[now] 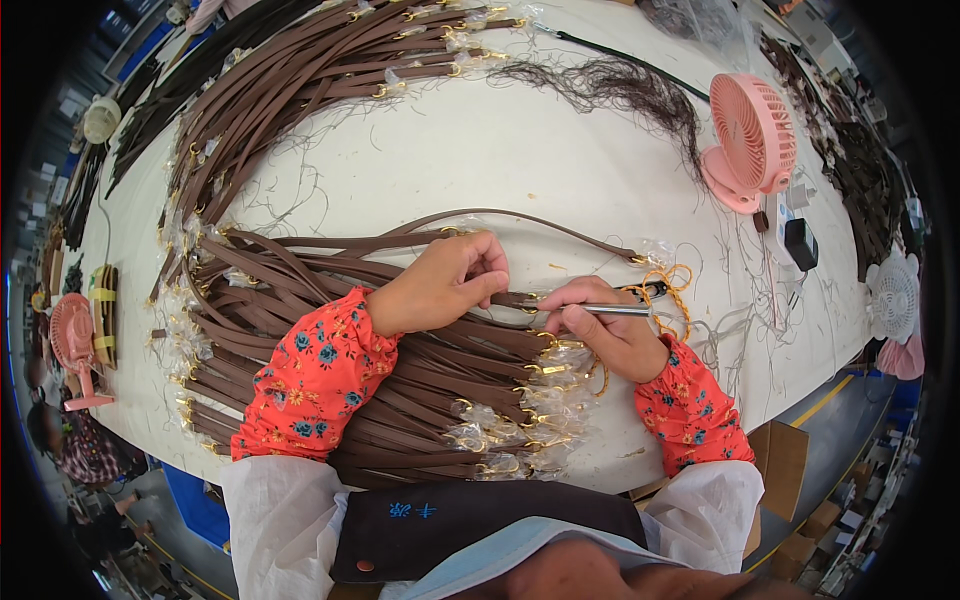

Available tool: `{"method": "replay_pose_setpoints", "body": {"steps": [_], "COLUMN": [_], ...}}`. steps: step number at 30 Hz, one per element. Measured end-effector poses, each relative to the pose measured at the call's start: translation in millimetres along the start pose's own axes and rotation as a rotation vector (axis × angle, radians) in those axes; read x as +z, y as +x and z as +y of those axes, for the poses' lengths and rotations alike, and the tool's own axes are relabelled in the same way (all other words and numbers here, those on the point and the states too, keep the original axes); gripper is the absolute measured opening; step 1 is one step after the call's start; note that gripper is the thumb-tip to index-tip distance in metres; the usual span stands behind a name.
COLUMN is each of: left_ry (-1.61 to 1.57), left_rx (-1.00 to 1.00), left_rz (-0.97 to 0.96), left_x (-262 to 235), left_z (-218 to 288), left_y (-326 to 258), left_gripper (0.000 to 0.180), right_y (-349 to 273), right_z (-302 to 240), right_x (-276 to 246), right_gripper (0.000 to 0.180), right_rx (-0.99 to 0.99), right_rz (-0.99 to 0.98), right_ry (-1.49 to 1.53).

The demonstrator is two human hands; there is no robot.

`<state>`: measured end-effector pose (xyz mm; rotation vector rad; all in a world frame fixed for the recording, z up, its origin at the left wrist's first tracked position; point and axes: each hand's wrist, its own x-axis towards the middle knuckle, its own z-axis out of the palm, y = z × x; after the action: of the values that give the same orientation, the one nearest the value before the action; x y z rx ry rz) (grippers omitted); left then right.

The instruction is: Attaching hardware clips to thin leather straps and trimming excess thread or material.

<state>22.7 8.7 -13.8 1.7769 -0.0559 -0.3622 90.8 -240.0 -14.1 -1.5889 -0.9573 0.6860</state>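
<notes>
We are in the middle of working on one long brown leather strap (520, 298), near its end, which lies across the top of a big pile of like brown straps (400, 370) on the white tabletop (480, 150). Our left hand (445, 280) is curled, with thumb and fingertips pressed together on the strap, pinning it flat just left of the working spot. Our right hand (605, 325) is closed around a slim silver metal tool (620, 309), held like a pen, its tip pointing left at the strap right beside the left fingertips. A small black clip (652, 290) and a loop of orange cord (670, 285) lie just beyond the right knuckles.

We judge this to be the trimming or picking step at the strap's end; the next move seems to call for a steady left pinch and a short, careful stroke of the tool tip, kept clear of the fingers.

The strap itself is narrow, flat and smooth, dark brown, and curves away in a long arc toward the right. The pile's ends carry gold metal clasps (545, 370) wrapped in clear plastic. More brown straps (300, 80) fan across the far side, and a pink desk fan (755, 135) stands at the right.
</notes>
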Motion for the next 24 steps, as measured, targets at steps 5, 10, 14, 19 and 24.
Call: {"method": "replay_pose_setpoints", "body": {"steps": [5, 10, 14, 19, 24], "left_ry": [0.059, 0.642, 0.717, 0.506, 0.478], "left_rx": [0.029, 0.272, 0.314, 0.246, 0.270], "left_rz": [0.096, 0.038, 0.089, 0.135, 0.142], "left_x": [2, 3, 5, 11, 11], "left_z": [-3, 2, 1, -4, -6], "left_y": [0, -4, -4, -2, 0], "left_gripper": [0.012, 0.024, 0.022, 0.022, 0.013], "right_y": [-2, -2, -4, -3, -3], "right_z": [-1, 2, 4, 5, 8], "right_x": [1, -2, -1, 0, 1], "right_gripper": [0.027, 0.027, 0.028, 0.026, 0.025], "right_rx": [0.006, 0.004, -0.031, -0.069, -0.112], "right_rz": [0.010, 0.063, 0.113, 0.150, 0.165], "right_ry": [0.087, 0.219, 0.221, 0.232, 0.254]}}
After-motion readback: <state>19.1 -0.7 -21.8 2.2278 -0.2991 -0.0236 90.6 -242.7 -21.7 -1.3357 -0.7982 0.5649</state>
